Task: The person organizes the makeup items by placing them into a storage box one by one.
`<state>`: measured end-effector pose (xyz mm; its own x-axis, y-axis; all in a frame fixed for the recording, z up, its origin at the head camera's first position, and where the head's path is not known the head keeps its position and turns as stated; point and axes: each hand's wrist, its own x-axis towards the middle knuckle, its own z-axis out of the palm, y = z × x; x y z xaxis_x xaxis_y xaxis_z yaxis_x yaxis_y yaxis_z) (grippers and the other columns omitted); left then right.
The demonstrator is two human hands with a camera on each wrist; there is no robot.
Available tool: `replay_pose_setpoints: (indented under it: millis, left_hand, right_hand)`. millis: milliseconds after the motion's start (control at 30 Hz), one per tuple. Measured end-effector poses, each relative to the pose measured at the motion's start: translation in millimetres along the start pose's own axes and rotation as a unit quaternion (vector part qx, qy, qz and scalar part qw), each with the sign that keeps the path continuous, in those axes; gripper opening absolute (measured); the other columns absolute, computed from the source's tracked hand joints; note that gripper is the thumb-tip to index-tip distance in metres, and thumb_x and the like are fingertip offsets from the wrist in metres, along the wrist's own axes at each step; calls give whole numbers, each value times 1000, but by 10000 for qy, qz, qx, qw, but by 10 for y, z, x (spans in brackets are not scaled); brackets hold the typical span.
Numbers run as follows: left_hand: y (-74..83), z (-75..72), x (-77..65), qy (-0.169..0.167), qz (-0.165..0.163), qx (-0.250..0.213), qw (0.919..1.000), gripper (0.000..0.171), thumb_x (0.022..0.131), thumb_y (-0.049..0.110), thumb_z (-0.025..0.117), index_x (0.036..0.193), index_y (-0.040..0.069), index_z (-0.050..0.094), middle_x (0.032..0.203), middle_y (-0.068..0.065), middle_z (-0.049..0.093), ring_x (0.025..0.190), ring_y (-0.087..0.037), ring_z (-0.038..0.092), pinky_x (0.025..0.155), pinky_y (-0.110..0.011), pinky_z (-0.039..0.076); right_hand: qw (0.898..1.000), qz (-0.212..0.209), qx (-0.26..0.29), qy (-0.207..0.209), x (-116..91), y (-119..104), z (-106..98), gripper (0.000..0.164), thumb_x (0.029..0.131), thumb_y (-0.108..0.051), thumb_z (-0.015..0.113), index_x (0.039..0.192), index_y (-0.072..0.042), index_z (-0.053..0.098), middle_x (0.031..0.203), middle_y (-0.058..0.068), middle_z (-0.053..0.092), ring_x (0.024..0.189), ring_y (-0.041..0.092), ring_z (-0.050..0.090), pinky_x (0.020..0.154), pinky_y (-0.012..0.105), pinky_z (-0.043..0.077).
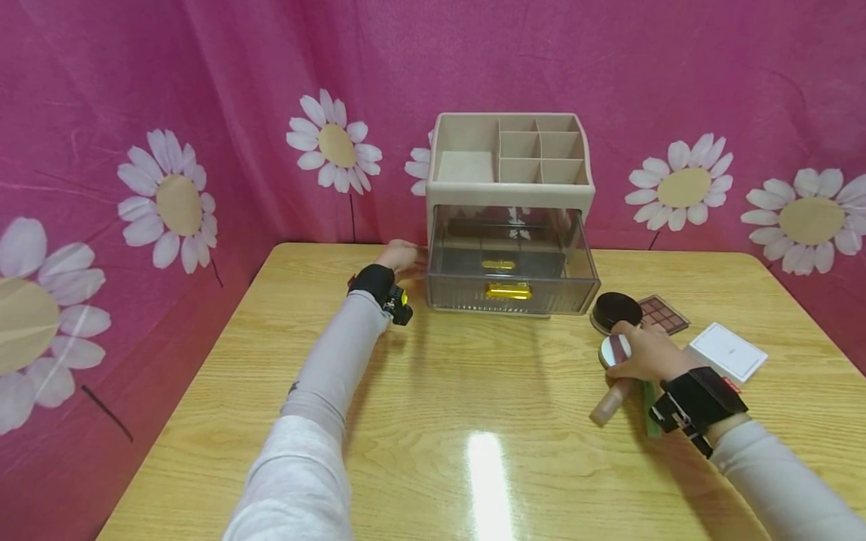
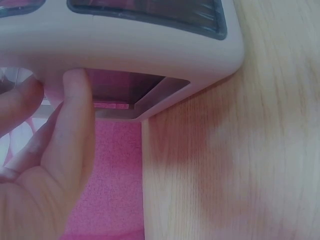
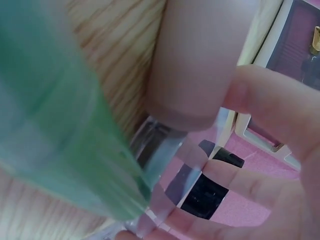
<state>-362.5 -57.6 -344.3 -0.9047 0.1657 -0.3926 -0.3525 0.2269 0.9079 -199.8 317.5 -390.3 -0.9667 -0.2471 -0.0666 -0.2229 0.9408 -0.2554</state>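
Left grip (image 1: 401, 257), fingers extended, touches organizer (image 1: 510, 195) beside it. Right grip (image 1: 646, 355) at pink tube (image 3: 200, 60); hold unclear. Best pinched squarely, avoiding adjacent green tube (image 3: 60, 130).

Beige organizer (image 1: 467, 197) upright, smoky upper drawer (image 1: 455, 293) standing open; my left hand (image 1: 402, 259) at its side. Round white disc (image 1: 608, 353), dark band across, pinched in my right hand (image 1: 649, 353); pinkish tube (image 1: 611, 403), green tube (image 1: 651, 413) close by.

My left sleeve (image 1: 331, 368): pale grey, dark mark (image 1: 294, 387). Right sleeve (image 1: 778, 469): pale grey. Left strap (image 1: 372, 281): black. Left camera (image 1: 398, 308): black, yellow spot (image 1: 404, 298). Right strap (image 1: 707, 394): black, red tag (image 1: 731, 385). Right camera (image 1: 673, 418): black.
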Motion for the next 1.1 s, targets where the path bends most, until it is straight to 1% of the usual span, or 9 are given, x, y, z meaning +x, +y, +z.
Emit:
replay_pose_setpoints:
  millis: [133, 267, 367, 533, 633, 733, 867, 967, 1100]
  left_hand:
    - [69, 19, -126, -11, -55, 35, 10000, 39, 91, -6, 42, 129, 0, 49, 125, -16, 52, 108, -26, 53, 95, -33, 45]
    - [50, 15, -99, -9, -25, -15, 10000, 38, 92, -6, 41, 128, -1, 50, 125, -16, 52, 110, -27, 52, 97, -34, 44]
    - [-9, -6, 7, 10, 14, -38, 10000, 37, 92, -5, 40, 127, -1, 50, 124, -16, 53, 109, -27, 52, 95, -34, 45]
    - [-20, -5, 12, 12, 36, -44, 10000, 39, 90, -6, 39, 128, -2, 48, 124, -17, 52, 109, -27, 52, 96, -35, 45]
    - [-24, -4, 14, 19, 42, -45, 10000, 39, 90, -6, 38, 128, -3, 48, 124, -17, 52, 109, -27, 52, 96, -35, 45]
    - [-27, -2, 16, 31, 52, -45, 10000, 39, 90, -6, 39, 128, -3, 49, 123, -17, 53, 108, -27, 53, 95, -35, 45]
    - [-27, 1, 23, 36, 70, -69, 9999, 38, 90, -6, 39, 127, -3, 49, 122, -18, 53, 106, -27, 53, 95, -35, 46]
    - [-29, 2, 29, 37, 68, -43, 10000, 38, 90, -6, 40, 126, -3, 50, 122, -18, 53, 104, -26, 53, 95, -35, 46]
    - [-24, -4, 35, 26, 82, -30, 10000, 38, 90, -6, 39, 127, -3, 49, 122, -18, 53, 105, -27, 53, 95, -35, 46]
  right_hand:
    - [10000, 35, 3, 3, 11, 1, -12, 66, 64, -27, 79, 113, 5, 47, 92, 29, 59, 89, 51, 47, 71, 56, 43]
    - [10000, 27, 29, 33, 19, -4, -29, 67, 63, -28, 79, 112, 6, 49, 89, 26, 60, 87, 46, 49, 71, 52, 43]
    - [9999, -2, 117, -34, 24, 4, -58, 67, 63, -28, 79, 112, 7, 49, 89, 24, 59, 84, 40, 51, 69, 48, 45]
    - [9994, -77, 275, -172, 34, 11, -152, 66, 66, -28, 78, 113, 7, 48, 92, 24, 59, 82, 34, 54, 70, 46, 47]
    - [9990, -218, 321, -206, 26, 1, -246, 66, 66, -27, 78, 113, 9, 48, 86, 20, 57, 76, 28, 52, 65, 39, 46]
    - [9986, -334, 335, -227, 11, -33, -376, 66, 66, -27, 78, 114, 8, 50, 89, 19, 55, 78, 27, 49, 63, 33, 43]
    - [9974, -281, 532, -403, -5, -110, -615, 64, 69, -27, 77, 116, 5, 48, 91, 18, 53, 79, 26, 48, 60, 30, 42]
    - [9956, -233, 790, -458, -9, -184, -848, 62, 72, -23, 76, 118, 4, 44, 86, 16, 53, 73, 22, 49, 55, 28, 43]
    - [9964, -237, 772, -277, 10, -312, -1229, 62, 73, -21, 76, 121, 2, 43, 94, 20, 55, 76, 23, 52, 55, 28, 45]
